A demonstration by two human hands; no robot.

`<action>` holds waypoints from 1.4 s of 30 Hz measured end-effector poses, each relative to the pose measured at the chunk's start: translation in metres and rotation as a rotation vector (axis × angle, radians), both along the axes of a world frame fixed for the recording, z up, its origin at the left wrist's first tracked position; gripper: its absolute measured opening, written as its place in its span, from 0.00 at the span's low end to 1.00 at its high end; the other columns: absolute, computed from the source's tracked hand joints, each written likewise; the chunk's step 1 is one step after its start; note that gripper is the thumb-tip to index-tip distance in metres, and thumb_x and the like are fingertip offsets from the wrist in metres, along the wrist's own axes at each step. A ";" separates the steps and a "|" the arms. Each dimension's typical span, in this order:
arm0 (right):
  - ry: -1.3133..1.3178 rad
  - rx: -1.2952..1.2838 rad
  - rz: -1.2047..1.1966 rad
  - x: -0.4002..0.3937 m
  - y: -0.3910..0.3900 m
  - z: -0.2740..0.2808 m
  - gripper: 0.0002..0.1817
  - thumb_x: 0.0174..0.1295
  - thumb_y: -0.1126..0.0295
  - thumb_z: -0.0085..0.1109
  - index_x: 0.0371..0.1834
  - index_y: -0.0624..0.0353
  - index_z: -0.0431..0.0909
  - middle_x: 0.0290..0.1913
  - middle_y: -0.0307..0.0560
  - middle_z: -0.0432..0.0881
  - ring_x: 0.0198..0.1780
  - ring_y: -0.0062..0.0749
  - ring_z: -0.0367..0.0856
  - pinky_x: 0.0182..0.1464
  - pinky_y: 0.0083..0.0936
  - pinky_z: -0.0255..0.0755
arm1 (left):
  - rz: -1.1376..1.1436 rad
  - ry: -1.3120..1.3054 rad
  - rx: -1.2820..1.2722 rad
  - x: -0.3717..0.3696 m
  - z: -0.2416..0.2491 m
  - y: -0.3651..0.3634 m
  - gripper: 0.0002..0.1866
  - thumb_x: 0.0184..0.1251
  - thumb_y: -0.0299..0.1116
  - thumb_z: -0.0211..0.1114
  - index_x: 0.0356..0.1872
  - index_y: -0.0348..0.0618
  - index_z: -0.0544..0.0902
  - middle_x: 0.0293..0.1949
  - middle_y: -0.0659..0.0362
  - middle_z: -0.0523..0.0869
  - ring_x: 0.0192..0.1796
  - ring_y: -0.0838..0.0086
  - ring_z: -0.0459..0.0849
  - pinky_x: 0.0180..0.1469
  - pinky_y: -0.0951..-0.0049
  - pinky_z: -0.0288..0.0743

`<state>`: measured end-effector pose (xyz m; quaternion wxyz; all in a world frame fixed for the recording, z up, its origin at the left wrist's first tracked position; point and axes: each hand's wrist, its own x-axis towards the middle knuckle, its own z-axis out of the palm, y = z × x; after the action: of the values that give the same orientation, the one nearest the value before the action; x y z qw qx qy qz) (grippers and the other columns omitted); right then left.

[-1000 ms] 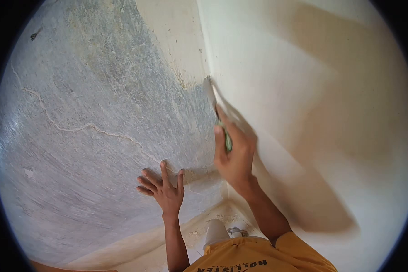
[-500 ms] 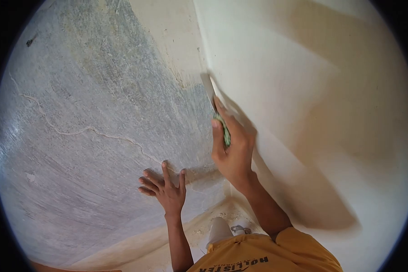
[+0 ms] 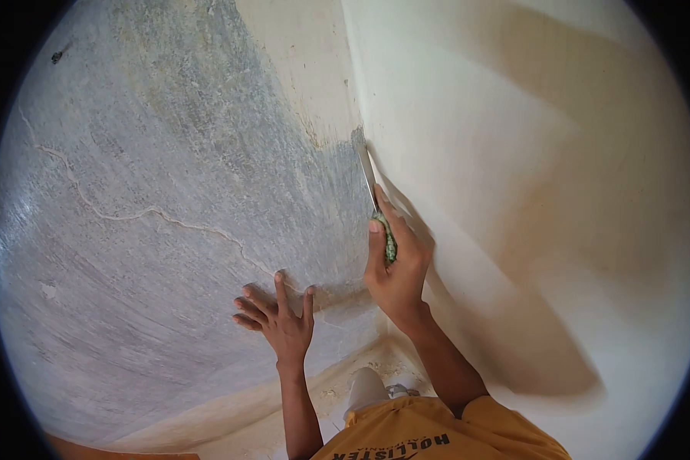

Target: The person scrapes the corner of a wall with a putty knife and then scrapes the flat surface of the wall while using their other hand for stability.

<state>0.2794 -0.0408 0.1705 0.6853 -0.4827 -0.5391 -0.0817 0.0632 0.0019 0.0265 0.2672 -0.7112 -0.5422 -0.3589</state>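
We grip the scraper in our right hand, fingers closed around its green handle, the blade lying in the corner where the grey wall meets the cream wall. Our left hand is spread flat on the grey wall. We judge a shallow blade angle and steady pressure work best here. The blade's edge is blurred, and the floor is mostly hidden.

Grey scraped wall, left of frame, crossed by a pale wandering crack. Cream painted wall, right of frame. Cream strip at top centre. Dusty floor, bottom centre.
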 end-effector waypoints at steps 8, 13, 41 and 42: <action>0.000 -0.005 -0.027 0.000 -0.002 0.002 0.23 0.73 0.82 0.59 0.71 0.69 0.78 0.47 0.61 0.89 0.35 0.38 0.85 0.42 0.26 0.78 | 0.012 0.011 0.012 -0.001 0.000 0.000 0.41 0.72 0.65 0.67 0.82 0.61 0.70 0.87 0.40 0.27 0.85 0.43 0.14 0.78 0.33 0.07; 0.058 -0.065 0.045 -0.001 0.000 0.027 0.23 0.73 0.81 0.59 0.70 0.71 0.78 0.55 0.63 0.89 0.41 0.39 0.89 0.46 0.26 0.80 | 0.024 0.065 0.030 0.001 0.004 0.000 0.47 0.73 0.66 0.65 0.85 0.54 0.62 0.86 0.36 0.28 0.85 0.41 0.14 0.78 0.31 0.08; -0.048 -0.146 0.127 0.012 -0.018 0.033 0.26 0.71 0.82 0.62 0.73 0.64 0.77 0.45 0.61 0.89 0.39 0.43 0.89 0.43 0.31 0.80 | 0.039 0.082 0.039 0.001 0.003 0.001 0.48 0.73 0.66 0.65 0.85 0.51 0.62 0.85 0.34 0.26 0.84 0.40 0.12 0.76 0.30 0.06; -0.059 -0.146 0.125 0.011 -0.019 0.029 0.26 0.71 0.81 0.62 0.73 0.64 0.77 0.45 0.61 0.89 0.39 0.44 0.89 0.43 0.31 0.80 | 0.034 0.082 0.035 0.001 0.002 -0.001 0.48 0.73 0.66 0.65 0.85 0.51 0.62 0.85 0.34 0.26 0.84 0.40 0.12 0.76 0.30 0.06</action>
<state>0.2907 -0.0602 0.1995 0.6360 -0.4942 -0.5925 -0.0134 0.0645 0.0010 0.0290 0.3077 -0.7113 -0.5362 -0.3344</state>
